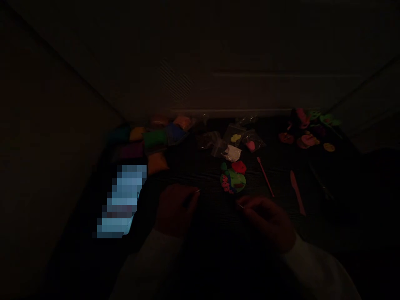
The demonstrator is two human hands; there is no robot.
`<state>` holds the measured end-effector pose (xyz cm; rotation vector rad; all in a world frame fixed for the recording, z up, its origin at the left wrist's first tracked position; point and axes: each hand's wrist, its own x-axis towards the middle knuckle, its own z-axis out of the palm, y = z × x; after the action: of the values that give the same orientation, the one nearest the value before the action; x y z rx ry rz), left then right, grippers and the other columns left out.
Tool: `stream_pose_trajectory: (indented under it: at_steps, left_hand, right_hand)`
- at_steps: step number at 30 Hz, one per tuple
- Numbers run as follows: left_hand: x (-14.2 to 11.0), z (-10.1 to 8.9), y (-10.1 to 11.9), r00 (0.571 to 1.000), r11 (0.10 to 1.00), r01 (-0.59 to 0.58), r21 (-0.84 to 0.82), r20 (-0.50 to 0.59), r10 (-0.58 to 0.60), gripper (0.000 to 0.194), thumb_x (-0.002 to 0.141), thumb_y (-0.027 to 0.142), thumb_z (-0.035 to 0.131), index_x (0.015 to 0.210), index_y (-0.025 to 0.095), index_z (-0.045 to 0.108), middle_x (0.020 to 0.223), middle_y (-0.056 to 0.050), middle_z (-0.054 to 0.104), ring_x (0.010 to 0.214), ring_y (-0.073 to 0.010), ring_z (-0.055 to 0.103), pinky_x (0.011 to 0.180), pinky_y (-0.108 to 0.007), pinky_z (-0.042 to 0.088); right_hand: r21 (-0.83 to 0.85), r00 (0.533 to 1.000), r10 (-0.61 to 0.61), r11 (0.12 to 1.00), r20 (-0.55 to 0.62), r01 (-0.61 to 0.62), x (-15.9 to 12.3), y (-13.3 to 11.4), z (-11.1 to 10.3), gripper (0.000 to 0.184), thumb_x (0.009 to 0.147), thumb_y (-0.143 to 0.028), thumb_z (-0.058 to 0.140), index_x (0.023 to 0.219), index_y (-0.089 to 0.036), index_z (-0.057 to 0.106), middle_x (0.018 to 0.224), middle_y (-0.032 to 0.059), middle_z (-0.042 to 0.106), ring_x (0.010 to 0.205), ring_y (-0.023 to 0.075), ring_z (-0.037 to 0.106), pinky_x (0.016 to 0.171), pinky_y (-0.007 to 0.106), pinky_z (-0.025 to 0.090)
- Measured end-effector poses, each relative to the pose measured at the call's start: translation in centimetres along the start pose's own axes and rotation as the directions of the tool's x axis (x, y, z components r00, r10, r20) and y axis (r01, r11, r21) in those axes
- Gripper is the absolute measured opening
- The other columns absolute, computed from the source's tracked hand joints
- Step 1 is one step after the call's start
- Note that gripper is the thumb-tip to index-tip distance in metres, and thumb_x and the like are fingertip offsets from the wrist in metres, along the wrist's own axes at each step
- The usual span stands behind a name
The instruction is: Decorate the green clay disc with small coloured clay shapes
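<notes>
My left hand [176,208] is closed in a pinch, with a tiny white piece [198,191] at its fingertips. A second tiny white piece [240,206] shows between the pinched fingers of my right hand [268,218]. Both hands hover low over the dark table, apart from each other. Just beyond my right hand lies a round green clay disc [239,178] with pink flower-like bits, a blue strip and a brown patch. Red clay [239,167] and a dark green lump [224,167] sit at its far edge. Dim light hides what the white pieces are.
A lit phone [125,204] lies left. Behind it are several coloured clay packs [155,139]. Opened bags [231,153] lie at the back middle. A thin pink stick tool [266,177] and a pink plastic knife [297,192] lie right; clay shapes [308,141] stand at back right.
</notes>
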<state>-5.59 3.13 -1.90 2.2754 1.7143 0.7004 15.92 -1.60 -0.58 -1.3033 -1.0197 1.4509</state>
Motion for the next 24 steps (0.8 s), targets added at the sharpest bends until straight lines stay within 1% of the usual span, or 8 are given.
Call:
stream_pose_trajectory:
  at_steps: [5,7,10,14,15,17,20,24]
  left_hand:
    - [0.4,1.1,-0.5,0.998,0.999,-0.052,0.01,-0.036,0.052,0.013,0.074,0.026,0.051,0.077,0.02,0.062,0.076,-0.002,0.065,0.076,-0.0172,0.056,0.073,-0.034,0.043]
    - [0.5,1.4,-0.6,0.996,0.997,-0.073,0.005,-0.055,0.073,0.012,0.074,0.025,0.052,0.076,0.021,0.063,0.075,-0.002,0.064,0.076,-0.0161,0.056,0.072,-0.033,0.044]
    - [0.5,1.7,-0.8,0.993,0.997,-0.074,0.007,-0.092,0.074,0.014,0.074,0.027,0.052,0.078,0.02,0.064,0.078,-0.004,0.063,0.077,-0.0169,0.055,0.072,-0.034,0.045]
    - [0.3,1.9,-0.6,0.986,0.995,-0.097,-0.003,-0.133,0.096,0.022,0.076,0.029,0.05,0.092,0.017,0.06,0.088,-0.007,0.062,0.083,-0.0176,0.054,0.075,-0.036,0.045]
    - [0.2,1.9,-0.4,0.984,0.995,-0.104,-0.006,-0.146,0.102,0.023,0.077,0.029,0.049,0.093,0.016,0.059,0.089,-0.007,0.061,0.084,-0.0178,0.054,0.077,-0.037,0.044]
    - [0.0,1.9,0.0,0.979,0.992,-0.129,-0.015,-0.162,0.125,0.024,0.078,0.031,0.048,0.093,0.015,0.057,0.091,-0.007,0.059,0.087,-0.0169,0.053,0.079,-0.039,0.043]
    - [-0.5,1.7,0.8,0.973,0.987,-0.153,-0.042,-0.183,0.143,0.025,0.08,0.032,0.046,0.094,0.014,0.054,0.096,-0.006,0.056,0.091,-0.0164,0.051,0.082,-0.04,0.041]
    - [-1.2,1.6,2.1,0.972,0.981,-0.156,-0.118,-0.195,0.131,0.025,0.08,0.032,0.044,0.095,0.014,0.053,0.1,-0.006,0.054,0.094,-0.0167,0.05,0.083,-0.04,0.041]
  right_hand:
    - [-0.039,0.999,-0.035,0.999,-0.004,0.035,-0.2,0.7,0.1,0.009,0.066,-0.026,0.063,0.068,-0.019,0.058,0.082,0.0034,0.063,0.076,0.0133,0.058,0.068,0.026,0.045]
    - [-0.064,0.995,-0.088,0.994,-0.043,0.085,-0.1,1.0,0.2,0.012,0.065,-0.028,0.064,0.066,-0.018,0.057,0.079,0.0032,0.062,0.074,0.0133,0.056,0.067,0.026,0.044]
    - [-0.109,0.988,-0.154,0.983,-0.022,0.151,0.2,1.6,0.1,0.016,0.065,-0.031,0.064,0.065,-0.018,0.054,0.077,0.0032,0.06,0.072,0.0136,0.055,0.066,0.027,0.043]
    - [-0.156,0.977,-0.21,0.965,0.026,0.211,1.1,2.4,0.0,0.023,0.063,-0.033,0.064,0.08,-0.018,0.058,0.071,0.0008,0.059,0.066,0.0125,0.054,0.064,0.027,0.043]
    - [-0.168,0.975,-0.22,0.96,0.038,0.223,1.3,2.5,0.0,0.028,0.065,-0.034,0.062,0.089,-0.019,0.058,0.072,0.0006,0.059,0.066,0.0124,0.054,0.064,0.028,0.044]
    - [-0.208,0.966,-0.251,0.944,0.058,0.257,1.7,2.5,0.0,0.031,0.067,-0.036,0.061,0.093,-0.02,0.059,0.075,0.0013,0.059,0.071,0.0137,0.055,0.067,0.03,0.044]
    - [-0.272,0.955,-0.284,0.915,0.086,0.297,1.9,2.3,-0.1,0.022,0.07,-0.033,0.059,0.083,-0.016,0.061,0.088,0.0039,0.06,0.09,0.0163,0.052,0.083,0.034,0.04]
    - [-0.306,0.957,-0.266,0.907,0.111,0.288,2.2,2.5,-0.2,0.024,0.081,-0.031,0.047,0.094,-0.012,0.054,0.097,0.0046,0.055,0.088,0.0145,0.053,0.077,0.035,0.044]
